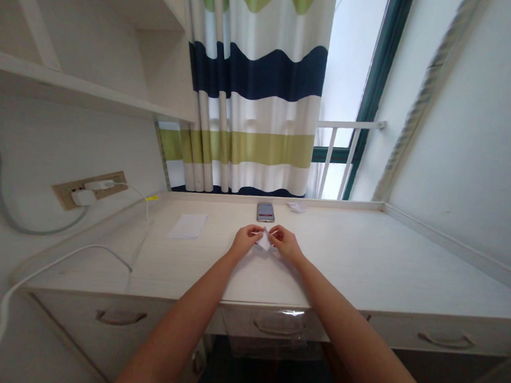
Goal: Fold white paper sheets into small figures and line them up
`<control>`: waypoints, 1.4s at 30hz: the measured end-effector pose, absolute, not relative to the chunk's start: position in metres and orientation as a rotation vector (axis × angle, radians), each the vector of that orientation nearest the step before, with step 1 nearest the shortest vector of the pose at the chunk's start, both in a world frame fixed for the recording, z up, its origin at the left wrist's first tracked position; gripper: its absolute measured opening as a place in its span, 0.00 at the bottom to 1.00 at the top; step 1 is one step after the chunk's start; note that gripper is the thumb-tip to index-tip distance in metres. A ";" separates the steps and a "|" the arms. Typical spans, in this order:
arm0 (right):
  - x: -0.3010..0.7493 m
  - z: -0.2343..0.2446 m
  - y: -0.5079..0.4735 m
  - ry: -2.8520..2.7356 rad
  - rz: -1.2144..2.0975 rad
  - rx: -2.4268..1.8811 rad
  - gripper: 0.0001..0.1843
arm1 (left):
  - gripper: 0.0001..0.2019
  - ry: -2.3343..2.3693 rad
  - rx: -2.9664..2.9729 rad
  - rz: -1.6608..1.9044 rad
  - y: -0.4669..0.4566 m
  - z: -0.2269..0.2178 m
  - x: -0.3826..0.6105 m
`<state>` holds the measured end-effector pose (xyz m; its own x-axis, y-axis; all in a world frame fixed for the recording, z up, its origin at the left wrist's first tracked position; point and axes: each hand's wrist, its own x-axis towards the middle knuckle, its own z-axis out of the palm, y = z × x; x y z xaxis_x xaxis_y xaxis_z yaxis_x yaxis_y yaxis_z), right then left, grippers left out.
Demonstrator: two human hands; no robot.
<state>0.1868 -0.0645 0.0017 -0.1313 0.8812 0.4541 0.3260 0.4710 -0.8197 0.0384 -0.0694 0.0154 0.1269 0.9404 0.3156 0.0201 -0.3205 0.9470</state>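
Left hand [245, 240] pinches the left edge of a small folded white paper [264, 243] between thumb and fingers; right hand [285, 243] pinches the same piece from the right. Paper sits between both hands, mid-width on the white tabletop [365, 265]; whether it touches the surface or is lifted slightly, can't tell. Exact fold shape too small to read. Phone [265, 212] lies face up just beyond the hands, screen lit. Second folded white piece [297, 207] is near the back edge, right of the phone. Flat white sheet [188, 226] lies on the left side, well apart from the hands. Further left, a wall outlet [88, 190] has two white plugs in it; a white cable [74, 252] loops over the left end of the surface. Striped curtain [261, 115] hangs behind the back edge, partly covering the window [354, 63].
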 end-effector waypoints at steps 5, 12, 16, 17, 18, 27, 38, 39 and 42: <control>0.187 0.001 -0.064 -1.730 0.641 -1.043 0.04 | 0.08 1.013 1.730 1.363 -0.066 0.011 0.039; 0.188 0.002 -0.065 -1.738 0.564 -1.062 0.05 | 0.08 1.108 1.852 1.330 -0.068 0.011 0.039; 0.187 0.006 -0.068 -1.778 0.553 -1.028 0.09 | 0.08 1.097 1.854 1.383 -0.067 0.010 0.038; 0.187 0.006 -0.068 -1.796 0.557 -1.013 0.10 | 0.07 1.090 1.844 1.399 -0.067 0.009 0.038; 0.187 0.007 -0.068 -1.811 0.567 -1.001 0.11 | 0.07 1.082 1.832 1.412 -0.066 0.008 0.038; 0.187 0.007 -0.068 -1.768 0.635 -0.995 0.10 | 0.07 0.968 1.706 1.393 -0.065 0.009 0.039; 0.186 0.008 -0.064 -1.681 0.804 -0.983 0.11 | 0.10 0.947 1.760 1.310 -0.071 0.010 0.039; 0.186 0.008 -0.064 -1.669 0.809 -0.988 0.11 | 0.11 0.944 1.759 1.308 -0.071 0.010 0.040; 0.187 0.010 -0.064 -1.621 0.824 -1.011 0.11 | 0.11 0.947 1.722 1.273 -0.070 0.009 0.041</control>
